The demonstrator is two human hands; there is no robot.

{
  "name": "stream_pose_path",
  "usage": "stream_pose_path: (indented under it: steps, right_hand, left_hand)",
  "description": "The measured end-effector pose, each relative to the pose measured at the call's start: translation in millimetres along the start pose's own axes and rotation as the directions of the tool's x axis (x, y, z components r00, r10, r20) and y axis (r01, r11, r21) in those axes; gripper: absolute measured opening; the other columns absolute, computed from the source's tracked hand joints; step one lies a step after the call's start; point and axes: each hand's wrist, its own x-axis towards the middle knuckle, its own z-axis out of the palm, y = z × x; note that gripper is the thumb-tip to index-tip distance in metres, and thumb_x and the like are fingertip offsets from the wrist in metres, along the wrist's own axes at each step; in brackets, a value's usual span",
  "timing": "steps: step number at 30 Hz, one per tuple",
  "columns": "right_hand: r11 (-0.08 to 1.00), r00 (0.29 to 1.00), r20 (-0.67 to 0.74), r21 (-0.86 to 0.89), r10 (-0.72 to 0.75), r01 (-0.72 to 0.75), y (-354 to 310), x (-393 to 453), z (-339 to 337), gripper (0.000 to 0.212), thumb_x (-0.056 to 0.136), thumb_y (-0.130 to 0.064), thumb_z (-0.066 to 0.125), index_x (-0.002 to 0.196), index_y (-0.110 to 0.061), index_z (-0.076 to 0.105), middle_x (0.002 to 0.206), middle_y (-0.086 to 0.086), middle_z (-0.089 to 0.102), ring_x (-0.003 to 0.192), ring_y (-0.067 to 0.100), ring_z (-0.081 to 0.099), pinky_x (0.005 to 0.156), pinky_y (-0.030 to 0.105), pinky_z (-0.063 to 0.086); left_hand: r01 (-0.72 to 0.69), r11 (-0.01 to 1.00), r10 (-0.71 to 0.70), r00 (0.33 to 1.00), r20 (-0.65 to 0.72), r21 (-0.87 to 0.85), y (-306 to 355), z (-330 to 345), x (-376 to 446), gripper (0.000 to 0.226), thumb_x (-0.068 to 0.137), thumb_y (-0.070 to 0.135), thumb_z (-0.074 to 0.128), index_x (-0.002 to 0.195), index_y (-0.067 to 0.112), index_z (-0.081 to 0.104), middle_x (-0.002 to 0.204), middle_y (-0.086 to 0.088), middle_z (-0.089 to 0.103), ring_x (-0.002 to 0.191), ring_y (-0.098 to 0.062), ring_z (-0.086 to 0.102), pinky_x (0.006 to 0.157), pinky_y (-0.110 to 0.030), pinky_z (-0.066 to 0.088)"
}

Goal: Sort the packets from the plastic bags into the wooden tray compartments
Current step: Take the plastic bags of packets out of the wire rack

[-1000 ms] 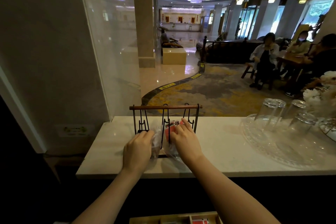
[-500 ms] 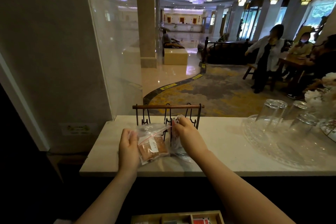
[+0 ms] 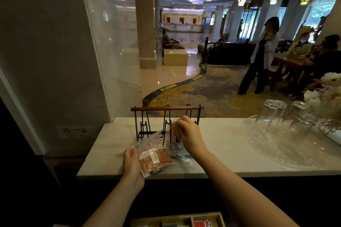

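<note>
My left hand [image 3: 132,165] grips a clear plastic bag [image 3: 154,156] of brown packets over the front of the white counter [image 3: 221,155]. Just to its right, my right hand [image 3: 188,134] pinches the top of a second clear bag [image 3: 180,153] with reddish packets, beside a small metal hanging rack [image 3: 166,121]. The second bag's lower part lies on the counter. At the bottom edge of the view the wooden tray [image 3: 178,220] shows its compartments, with a red packet [image 3: 202,224] in the right one. Most of the tray is cut off.
A clear glass tray [image 3: 276,151] with upturned glasses [image 3: 273,114] stands on the counter's right, next to white flowers [image 3: 330,94] in a bowl. A glass panel and wall close the left side. People sit and stand in the lobby beyond.
Both hands have lifted the bags off the rack and drawn them toward me. The left hand's bag of brown packets has come lower and nearer the counter's front edge.
</note>
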Motion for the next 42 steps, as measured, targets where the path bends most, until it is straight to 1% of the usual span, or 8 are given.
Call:
stream_pose_path:
  steps: [4, 8, 18, 21, 27, 31, 35, 42]
  right_hand:
    - [0.969, 0.992, -0.056, 0.224, 0.116, -0.101, -5, 0, -3, 0.023, 0.092, -0.002, 0.051, 0.088, -0.017, 0.067, 0.085, -0.015, 0.056, 0.083, 0.002, 0.055, 0.076, 0.017, 0.045]
    - [0.896, 0.966, -0.065, 0.394, 0.249, -0.204, -8, 1, -7, 0.024, 0.091, -0.006, 0.055, 0.084, -0.023, 0.070, 0.086, -0.011, 0.067, 0.090, 0.009, 0.062, 0.088, 0.033, 0.052]
    - [0.869, 0.951, -0.144, 0.461, 0.274, -0.181, -25, -22, -1, 0.035, 0.086, -0.002, 0.060, 0.077, -0.035, 0.070, 0.086, -0.011, 0.071, 0.091, 0.006, 0.064, 0.090, 0.030, 0.052]
    - [0.850, 0.945, -0.156, 0.497, 0.286, -0.176, -29, -28, -7, 0.028, 0.087, -0.002, 0.058, 0.081, -0.026, 0.073, 0.090, -0.005, 0.072, 0.092, 0.007, 0.064, 0.088, 0.029, 0.052]
    - [0.688, 0.940, -0.044, 0.693, 0.337, -0.214, -50, -33, -23, 0.025, 0.090, -0.005, 0.055, 0.083, -0.021, 0.073, 0.088, -0.003, 0.073, 0.089, 0.011, 0.067, 0.076, 0.026, 0.055]
    - [0.480, 0.897, 0.033, 0.836, 0.440, -0.266, -57, -36, -34, 0.027, 0.094, -0.011, 0.050, 0.078, -0.020, 0.070, 0.087, 0.004, 0.068, 0.083, 0.019, 0.064, 0.063, 0.028, 0.054]
    - [0.331, 0.882, 0.063, 0.912, 0.467, -0.241, -60, -39, -47, 0.021, 0.097, -0.016, 0.045, 0.086, -0.015, 0.063, 0.089, 0.010, 0.064, 0.071, 0.020, 0.063, 0.058, 0.031, 0.053]
    - [0.475, 0.943, -0.041, 0.871, 0.330, -0.128, -84, -55, -30, 0.018, 0.095, -0.025, 0.045, 0.083, -0.021, 0.058, 0.089, 0.002, 0.065, 0.077, 0.016, 0.064, 0.063, 0.030, 0.054]
  left_hand:
    - [0.079, 0.996, -0.080, 0.996, -0.035, -0.044, -3, 0, 2, 0.029, 0.100, 0.027, 0.041, 0.128, 0.022, 0.045, 0.094, -0.016, 0.064, 0.081, -0.035, 0.066, 0.066, -0.048, 0.057]
    - [0.149, 0.984, -0.154, 0.987, -0.041, -0.102, -9, 0, 10, 0.028, 0.099, 0.028, 0.043, 0.125, 0.019, 0.048, 0.100, -0.018, 0.065, 0.085, -0.036, 0.067, 0.064, -0.049, 0.057]
    - [0.203, 0.961, -0.186, 0.977, 0.102, -0.187, -22, 16, 23, 0.033, 0.086, 0.039, 0.062, 0.101, 0.009, 0.061, 0.100, -0.017, 0.067, 0.075, -0.033, 0.067, 0.055, -0.047, 0.056]
    - [0.221, 0.967, -0.206, 0.971, 0.120, -0.128, -24, 13, 26, 0.053, 0.078, 0.050, 0.068, 0.110, 0.007, 0.063, 0.107, -0.018, 0.069, 0.088, -0.040, 0.068, 0.066, -0.064, 0.053]
    - [0.233, 0.962, -0.211, 0.966, 0.152, -0.144, -21, 11, 23, 0.038, 0.081, 0.045, 0.068, 0.112, 0.025, 0.062, 0.113, -0.019, 0.065, 0.099, -0.044, 0.064, 0.074, -0.072, 0.048]
    - [0.237, 0.947, -0.202, 0.965, 0.170, -0.218, -19, 4, 23, 0.032, 0.092, 0.029, 0.057, 0.121, 0.014, 0.058, 0.115, -0.023, 0.065, 0.091, -0.038, 0.066, 0.058, -0.053, 0.056]
    - [0.338, 0.889, -0.251, 0.924, 0.288, -0.309, -16, -7, 13, 0.038, 0.101, 0.033, 0.033, 0.119, 0.013, 0.059, 0.116, -0.025, 0.063, 0.107, -0.040, 0.059, 0.083, -0.056, 0.051]
    - [0.442, 0.865, -0.293, 0.829, 0.476, -0.237, -5, -16, -32, 0.044, 0.095, 0.044, 0.042, 0.116, 0.015, 0.066, 0.115, -0.024, 0.067, 0.102, -0.041, 0.066, 0.081, -0.057, 0.055]
